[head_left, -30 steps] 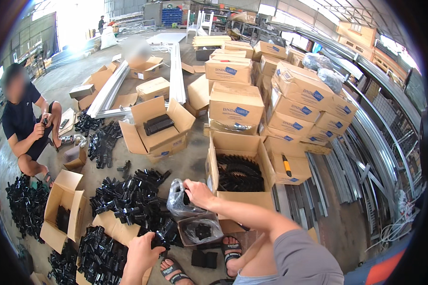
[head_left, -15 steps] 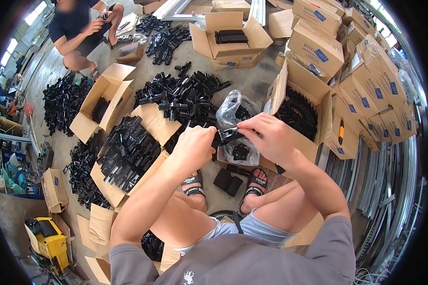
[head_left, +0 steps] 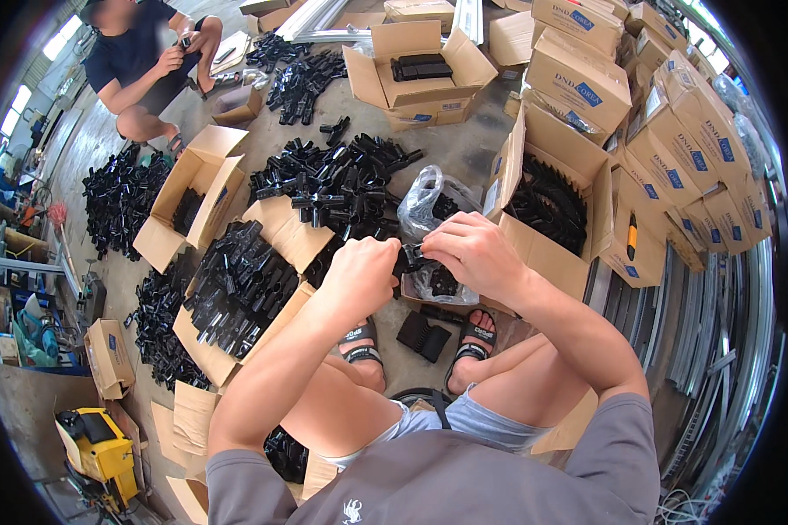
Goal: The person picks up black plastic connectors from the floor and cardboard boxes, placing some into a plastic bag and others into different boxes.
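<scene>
Above the floor, between my knees and the parts piles, I hold a small glossy black plastic part [head_left: 411,255] in both hands. My left hand [head_left: 362,273] is closed, its fingers curled at the part's left end. The thumb and fingers of my right hand [head_left: 477,252] pinch its right end; those fingers hide much of it. Just beyond and below my hands is a clear plastic bag [head_left: 418,208] with small black pieces in it. A heap of black fittings [head_left: 333,171] lies farther off. A dark ribbed block [head_left: 423,336] rests between my feet.
An open carton [head_left: 608,171] of black pieces stands at right, beside stacked cartons [head_left: 578,87] and metal profiles [head_left: 617,324]. At left is a carton [head_left: 203,346] full of black fittings. A person [head_left: 131,61] crouches at far left, handling a small part. A yellow machine [head_left: 105,446] stands lower left.
My hands have drawn closer together around the black part, and less of it shows. The view has shifted slightly.
</scene>
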A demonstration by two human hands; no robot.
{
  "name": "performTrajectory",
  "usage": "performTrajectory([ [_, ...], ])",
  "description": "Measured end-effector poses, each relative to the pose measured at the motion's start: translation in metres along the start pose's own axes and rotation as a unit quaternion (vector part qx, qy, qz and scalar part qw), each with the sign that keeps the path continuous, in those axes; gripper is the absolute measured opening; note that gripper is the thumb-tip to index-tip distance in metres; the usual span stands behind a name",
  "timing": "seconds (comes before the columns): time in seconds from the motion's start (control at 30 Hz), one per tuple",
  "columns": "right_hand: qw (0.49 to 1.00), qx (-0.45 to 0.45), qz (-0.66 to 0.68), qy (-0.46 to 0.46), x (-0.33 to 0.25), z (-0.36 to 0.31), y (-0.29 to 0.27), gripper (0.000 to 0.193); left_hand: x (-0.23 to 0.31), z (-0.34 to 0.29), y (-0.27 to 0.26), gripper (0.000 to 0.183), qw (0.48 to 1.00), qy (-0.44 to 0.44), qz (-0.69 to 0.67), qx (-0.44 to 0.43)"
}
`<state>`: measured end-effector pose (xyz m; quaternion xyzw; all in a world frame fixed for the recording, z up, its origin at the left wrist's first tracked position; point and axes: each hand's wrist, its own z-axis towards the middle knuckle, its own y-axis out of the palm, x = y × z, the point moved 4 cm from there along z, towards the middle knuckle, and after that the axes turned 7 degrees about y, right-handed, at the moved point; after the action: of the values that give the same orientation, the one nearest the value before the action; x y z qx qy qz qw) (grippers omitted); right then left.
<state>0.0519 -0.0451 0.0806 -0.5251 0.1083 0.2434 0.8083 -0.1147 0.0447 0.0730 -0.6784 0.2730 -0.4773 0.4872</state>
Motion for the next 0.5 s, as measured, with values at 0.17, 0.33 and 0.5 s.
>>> performTrajectory([
  [0.17,0.999,0.035,0.012,0.026,-0.003,0.003,-0.005,0.013,-0.005,-0.001,-0.001,0.05,1.0,-0.011,-0.01,-0.003],
  [0.33,0.971,0.135,0.076,0.179,0.03,0.0,-0.017,0.012,0.0,-0.009,-0.03,0.071,0.989,-0.057,-0.136,0.029],
  [0.5,0.933,-0.129,0.014,0.336,0.083,-0.041,0.026,0.019,-0.001,-0.015,-0.049,0.069,0.96,-0.101,-0.242,0.096],
])
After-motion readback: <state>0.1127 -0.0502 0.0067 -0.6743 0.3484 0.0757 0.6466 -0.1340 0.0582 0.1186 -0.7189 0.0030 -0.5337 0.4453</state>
